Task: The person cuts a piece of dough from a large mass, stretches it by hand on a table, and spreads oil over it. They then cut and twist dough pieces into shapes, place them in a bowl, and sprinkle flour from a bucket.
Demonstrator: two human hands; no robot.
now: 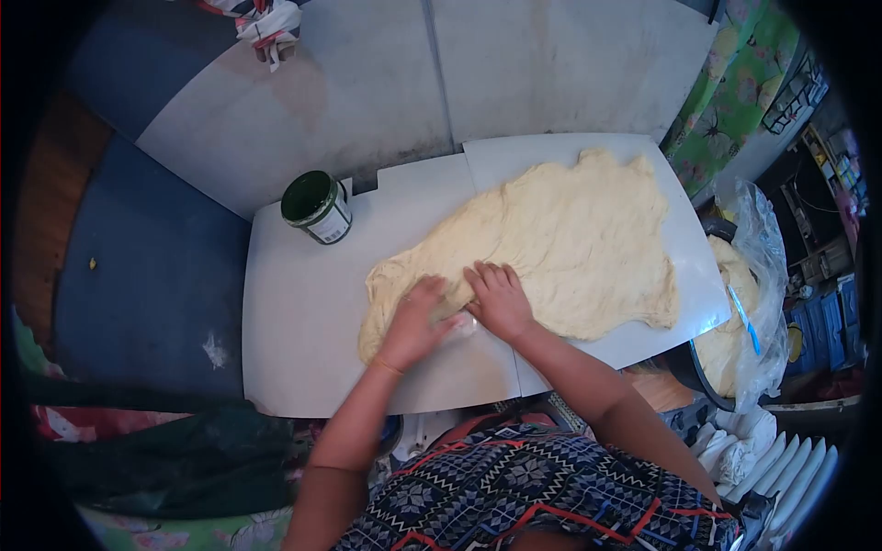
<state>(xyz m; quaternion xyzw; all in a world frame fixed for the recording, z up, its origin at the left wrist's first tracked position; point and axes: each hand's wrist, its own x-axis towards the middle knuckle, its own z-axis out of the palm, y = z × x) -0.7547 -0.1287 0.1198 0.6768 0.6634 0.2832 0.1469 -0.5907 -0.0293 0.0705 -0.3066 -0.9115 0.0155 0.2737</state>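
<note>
Both my palms are down on the wide, pale cream sheet of flattened dough (560, 243), which sprawls from the near middle of the white board (303, 321) out to its far right corner. My left hand (415, 321) presses flat on the sheet's near-left end, fingers spread, gripping nothing. My right hand (499, 298) lies just beside it, fingers splayed open on the dough too (a small clear scrap shows between the two hands; what it is, I cannot tell). A round dark green tin with a white label (317, 207) stands at the far left corner, well apart from the dough
</note>
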